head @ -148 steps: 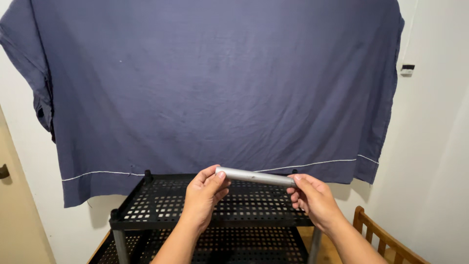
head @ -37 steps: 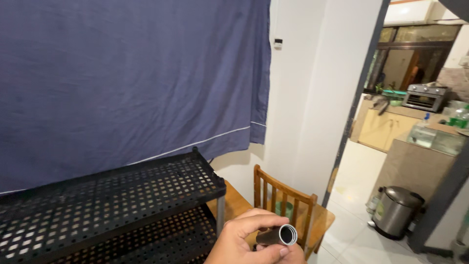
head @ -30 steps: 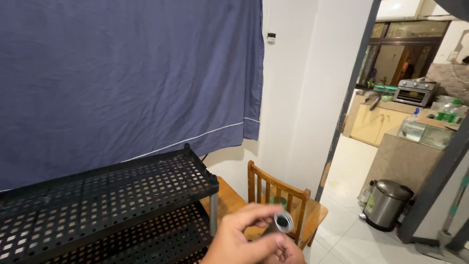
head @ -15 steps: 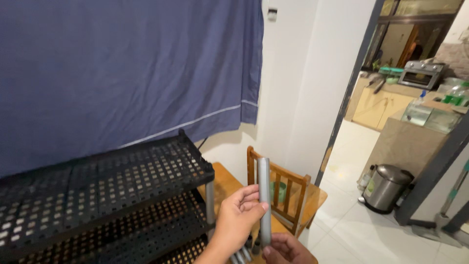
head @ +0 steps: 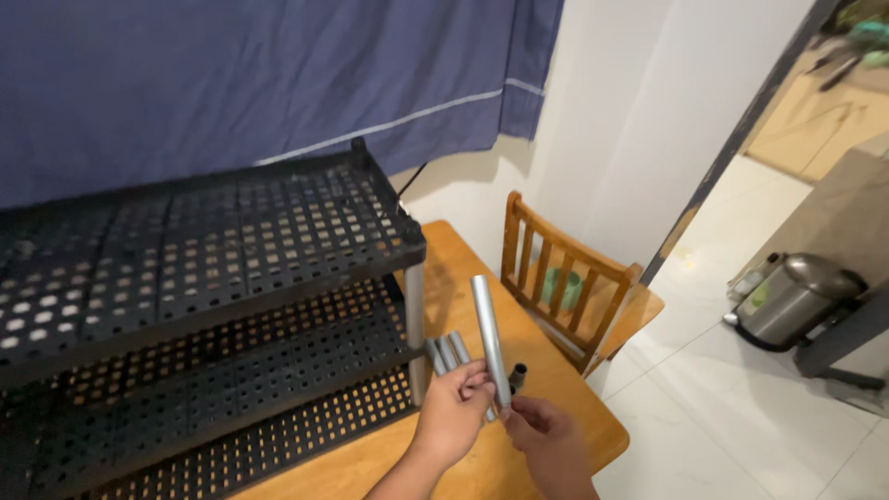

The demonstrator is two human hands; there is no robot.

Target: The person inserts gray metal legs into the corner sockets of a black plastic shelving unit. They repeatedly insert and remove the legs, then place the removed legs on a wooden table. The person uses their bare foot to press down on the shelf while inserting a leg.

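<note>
A person's left hand and right hand together grip the lower end of a grey metal tube, held above a wooden table just off the front corner of a black perforated shelf rack. Both hands are closed around the tube near its base, the left with fingers wrapped over it, the right pinching from below. The tube's long axis stands nearly upright, leaning slightly to the left at the top, its free end pointing up toward the rack's top shelf edge. Several more grey tubes lie on the table behind the left hand, beside the rack's corner post. Held only at the bottom, the tube could tip or slip from the grasp and strike the rack, or drop onto the loose tubes and send them rolling toward the table edge, near a wooden chair.
</note>
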